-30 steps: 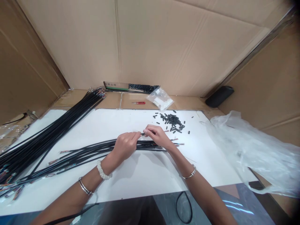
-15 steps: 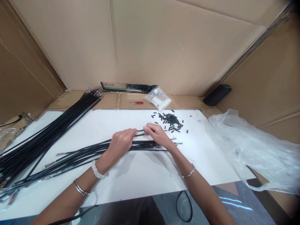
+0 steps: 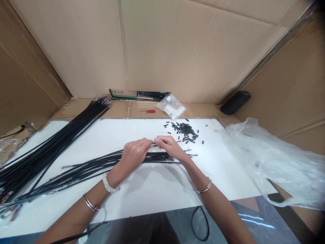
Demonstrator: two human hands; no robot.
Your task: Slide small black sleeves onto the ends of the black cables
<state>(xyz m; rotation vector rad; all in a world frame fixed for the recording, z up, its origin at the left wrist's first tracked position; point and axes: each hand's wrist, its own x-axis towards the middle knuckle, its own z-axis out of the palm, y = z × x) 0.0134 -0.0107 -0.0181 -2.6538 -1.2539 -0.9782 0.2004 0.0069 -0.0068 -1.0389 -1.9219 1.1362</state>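
Note:
My left hand (image 3: 135, 151) is closed in a pinch on a black cable (image 3: 154, 144) above the white table. Close beside it, my right hand (image 3: 168, 145) pinches the same cable near its end, the thumb lying along it. Fingertips of both hands almost touch, so little of the cable shows between them. Bare wire ends (image 3: 179, 141) stick out past my right hand. Under and behind both hands runs a loose bunch of black cables (image 3: 101, 166) with coloured wires at their ends. Just beyond my right hand lies a heap of short black sleeves (image 3: 185, 129).
A thick bundle of black cables (image 3: 58, 139) spans the left side. Red-handled snips (image 3: 148, 111) and a clear bag (image 3: 171, 106) rest along the back. At right are a crumpled plastic sheet (image 3: 274, 162) and a black cylinder (image 3: 235, 102). Cardboard walls (image 3: 162, 44) enclose the table (image 3: 223, 176).
My left hand has slid right along the cable, closing the gap to my right hand. The right hand has barely moved.

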